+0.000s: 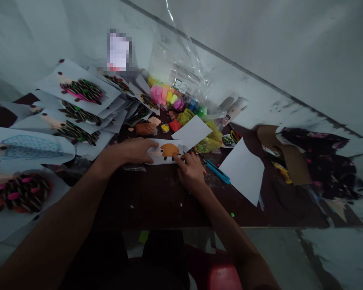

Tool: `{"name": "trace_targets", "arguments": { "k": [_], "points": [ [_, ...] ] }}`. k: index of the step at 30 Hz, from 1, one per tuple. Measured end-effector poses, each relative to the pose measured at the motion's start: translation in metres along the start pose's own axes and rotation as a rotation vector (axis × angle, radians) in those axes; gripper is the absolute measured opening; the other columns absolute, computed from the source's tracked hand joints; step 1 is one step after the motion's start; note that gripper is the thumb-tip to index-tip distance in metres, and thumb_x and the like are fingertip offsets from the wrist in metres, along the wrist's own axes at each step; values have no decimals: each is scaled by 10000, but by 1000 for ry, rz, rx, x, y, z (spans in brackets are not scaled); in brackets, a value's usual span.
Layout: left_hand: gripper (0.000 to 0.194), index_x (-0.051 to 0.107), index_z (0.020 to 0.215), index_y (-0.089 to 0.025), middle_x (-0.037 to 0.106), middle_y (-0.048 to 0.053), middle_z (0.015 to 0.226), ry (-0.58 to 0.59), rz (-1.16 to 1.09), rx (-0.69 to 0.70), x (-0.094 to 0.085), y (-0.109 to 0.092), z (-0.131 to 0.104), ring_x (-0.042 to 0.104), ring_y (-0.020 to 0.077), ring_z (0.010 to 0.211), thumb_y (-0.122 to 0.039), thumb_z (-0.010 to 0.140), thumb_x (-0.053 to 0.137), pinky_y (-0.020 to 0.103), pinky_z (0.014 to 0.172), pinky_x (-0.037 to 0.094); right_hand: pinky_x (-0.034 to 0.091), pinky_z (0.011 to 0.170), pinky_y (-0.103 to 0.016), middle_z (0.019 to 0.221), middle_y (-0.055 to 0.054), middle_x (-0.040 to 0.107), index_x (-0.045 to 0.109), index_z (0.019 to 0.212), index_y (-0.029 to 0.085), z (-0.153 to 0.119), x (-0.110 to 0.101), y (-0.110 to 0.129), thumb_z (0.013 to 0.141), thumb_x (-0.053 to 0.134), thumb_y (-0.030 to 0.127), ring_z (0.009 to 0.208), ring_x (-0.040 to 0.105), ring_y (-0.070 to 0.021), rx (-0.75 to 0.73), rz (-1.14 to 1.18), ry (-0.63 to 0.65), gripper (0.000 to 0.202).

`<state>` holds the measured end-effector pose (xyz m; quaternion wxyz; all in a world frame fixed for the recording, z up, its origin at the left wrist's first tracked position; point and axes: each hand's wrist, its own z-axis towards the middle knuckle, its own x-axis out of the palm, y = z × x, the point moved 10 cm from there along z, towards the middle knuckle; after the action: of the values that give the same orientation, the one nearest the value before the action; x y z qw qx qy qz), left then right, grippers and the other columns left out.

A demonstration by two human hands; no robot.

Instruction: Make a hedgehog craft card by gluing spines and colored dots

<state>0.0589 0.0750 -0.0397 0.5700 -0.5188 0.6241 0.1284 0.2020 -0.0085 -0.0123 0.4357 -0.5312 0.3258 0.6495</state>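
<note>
A white strip of paper (155, 160) lies on the dark table, carrying an orange clay hedgehog (170, 150) with a pale face and small dark feet. My left hand (130, 151) rests over the paper's left end, fingers stretched out and flat. At the right end, my right hand (192, 169) touches the hedgehog's lower right edge with one fingertip. Its other fingers are partly bent, and nothing is visible in its grip. Beside that hand lie light-blue scissors (218, 171). A blank white sheet (193, 133) sits just behind the strip.
Paper sheets with clay hedgehogs (81, 90) pile up at left. Behind are a clear bag of coloured clay (172, 94), a brown clay lump (146, 129) and yellow packets (207, 143). To the right lie white paper (245, 171), brown cardboard (295, 163) and dark flowered cloth (329, 161).
</note>
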Motion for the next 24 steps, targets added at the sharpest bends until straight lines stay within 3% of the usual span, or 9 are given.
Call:
{"name": "trace_targets", "arguments": {
  "k": [6,10,13,19,24],
  "points": [
    [730,505,1500,-276,571,119,1515,23,42,-43,1,0,0,557,320,1360,-370,807,713,387,1086,459,401,896,-417,1081,-138,643,700,1287,206,2,2,4,863,540,68,967,507,-273,-4,12,37,473],
    [724,529,1482,-274,587,125,1497,23,24,-42,1,0,0,561,329,1357,-362,793,733,392,1083,464,400,917,-418,1083,-136,645,685,1331,187,-1,-2,-3,860,535,63,994,510,-276,24,33,-9,510],
    [727,524,1488,-275,570,116,1515,21,11,-45,0,0,-1,552,320,1368,-377,797,725,378,1095,457,398,886,-406,1062,-127,647,726,1262,194,-3,-4,-7,873,538,75,983,506,-272,28,25,-43,448],
    [725,536,1480,-281,593,95,1495,10,24,-13,1,1,0,578,310,1342,-384,787,720,347,1075,468,386,876,-379,1039,-103,653,742,1206,229,-3,-1,2,907,526,78,925,501,-236,-31,21,-40,399],
    [749,526,1493,-276,590,126,1492,5,42,-23,3,4,3,584,339,1329,-429,783,711,399,1066,487,384,886,-384,1062,-122,641,725,1256,201,-2,-5,1,891,536,67,946,504,-246,-23,53,-78,433]
  ]
}}
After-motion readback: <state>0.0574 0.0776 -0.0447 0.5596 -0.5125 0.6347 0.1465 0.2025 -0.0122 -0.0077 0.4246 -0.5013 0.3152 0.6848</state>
